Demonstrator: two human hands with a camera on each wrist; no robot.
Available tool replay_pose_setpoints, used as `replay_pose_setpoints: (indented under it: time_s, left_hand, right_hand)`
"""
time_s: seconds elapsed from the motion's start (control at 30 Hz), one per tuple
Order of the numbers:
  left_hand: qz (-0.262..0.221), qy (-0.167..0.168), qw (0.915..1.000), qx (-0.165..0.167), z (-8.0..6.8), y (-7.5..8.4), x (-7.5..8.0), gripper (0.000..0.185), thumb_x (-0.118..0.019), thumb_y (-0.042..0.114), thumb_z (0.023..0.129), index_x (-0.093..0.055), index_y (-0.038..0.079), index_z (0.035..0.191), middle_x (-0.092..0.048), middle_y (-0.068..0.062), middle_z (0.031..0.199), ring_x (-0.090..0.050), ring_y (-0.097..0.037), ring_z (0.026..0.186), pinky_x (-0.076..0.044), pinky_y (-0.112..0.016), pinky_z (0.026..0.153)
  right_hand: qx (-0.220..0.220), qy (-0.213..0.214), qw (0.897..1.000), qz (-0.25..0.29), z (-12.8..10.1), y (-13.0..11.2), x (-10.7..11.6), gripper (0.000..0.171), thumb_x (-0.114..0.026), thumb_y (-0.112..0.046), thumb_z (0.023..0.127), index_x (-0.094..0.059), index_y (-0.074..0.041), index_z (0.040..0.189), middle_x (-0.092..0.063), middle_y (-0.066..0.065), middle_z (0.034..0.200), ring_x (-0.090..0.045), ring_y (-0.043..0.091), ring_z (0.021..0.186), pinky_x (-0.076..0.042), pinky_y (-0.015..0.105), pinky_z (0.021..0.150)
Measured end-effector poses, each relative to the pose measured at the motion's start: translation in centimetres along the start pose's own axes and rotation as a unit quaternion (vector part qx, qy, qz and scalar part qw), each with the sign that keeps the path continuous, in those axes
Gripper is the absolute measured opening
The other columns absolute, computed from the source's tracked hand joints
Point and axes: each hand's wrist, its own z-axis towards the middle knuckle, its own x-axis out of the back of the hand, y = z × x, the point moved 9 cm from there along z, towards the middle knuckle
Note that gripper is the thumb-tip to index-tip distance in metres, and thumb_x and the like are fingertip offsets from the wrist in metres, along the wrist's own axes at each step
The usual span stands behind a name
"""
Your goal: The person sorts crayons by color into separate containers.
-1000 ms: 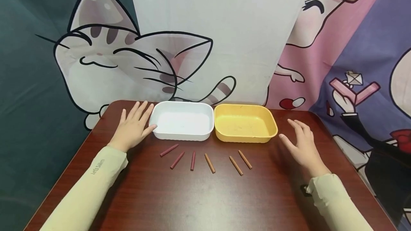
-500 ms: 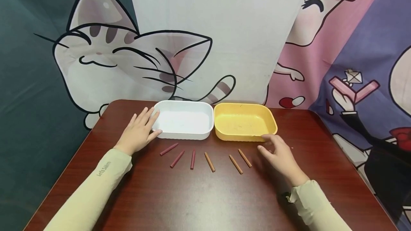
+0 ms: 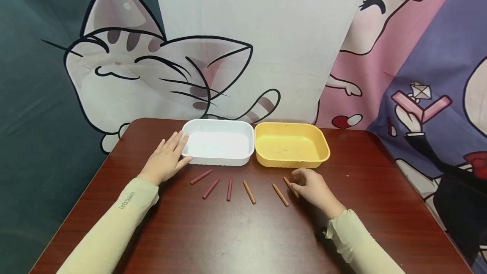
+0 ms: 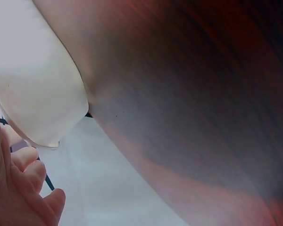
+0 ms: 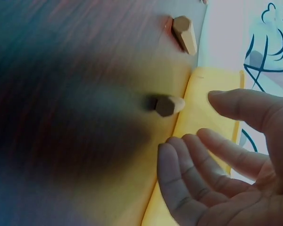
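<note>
My left hand [image 3: 163,160] rests against the left end of the white tray [image 3: 217,162], fingers straight and spread along its rim. In the left wrist view, the fingers show beside the tray's pale wall [image 4: 37,80]. My right hand [image 3: 313,189] hovers at the rightmost ochre crayon [image 3: 288,184], overlapping its side in the head view. The right wrist view shows thumb and fingers [image 5: 221,174] parted and loosely bent, with the six-sided crayon end [image 5: 166,106] just beyond the fingertips. A second ochre crayon [image 3: 280,195] lies to its left.
A yellow tray [image 3: 289,163] stands end to end with the white one at the table's back. A third ochre crayon [image 3: 249,192] and three dark red crayons, one [image 3: 229,189] nearly upright in view, lie before the trays. A printed cloth [image 3: 296,33] hangs behind.
My right hand has moved left from beside the yellow tray to the rightmost ochre crayon. My left hand has shifted slightly right against the white tray. The crayons have stayed put.
</note>
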Motion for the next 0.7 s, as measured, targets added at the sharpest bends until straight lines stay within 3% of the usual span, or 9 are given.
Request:
replay_pose_setpoints:
  time_s: [0.23, 0.7]
  left_hand:
    - [-0.007, -0.02, 0.9998, 0.002, 0.2, 0.3, -0.6, 0.08, -0.05, 0.047, 0.105, -0.022, -0.004, 0.159, -0.02, -0.021, 0.166, -0.014, -0.037, 0.154, -0.012, -0.059, 0.122]
    - [-0.012, -0.026, 0.9996, -0.003, 0.4, 0.5, -0.9, 0.081, -0.051, 0.046, 0.105, -0.021, -0.007, 0.158, -0.019, -0.024, 0.165, -0.013, -0.039, 0.154, -0.016, -0.058, 0.122]
  right_hand:
    - [-0.039, -0.027, 0.999, -0.005, 0.2, 0.2, -0.9, 0.024, -0.079, -0.004, 0.083, -0.071, 0.003, 0.104, -0.071, 0.009, 0.09, -0.064, 0.018, 0.079, -0.056, 0.038, 0.072]
    - [-0.037, -0.032, 0.998, -0.035, 0.8, -0.1, -2.0, 0.025, -0.081, 0.001, 0.08, -0.072, 0.005, 0.103, -0.072, 0.01, 0.088, -0.069, 0.024, 0.083, -0.057, 0.045, 0.078]
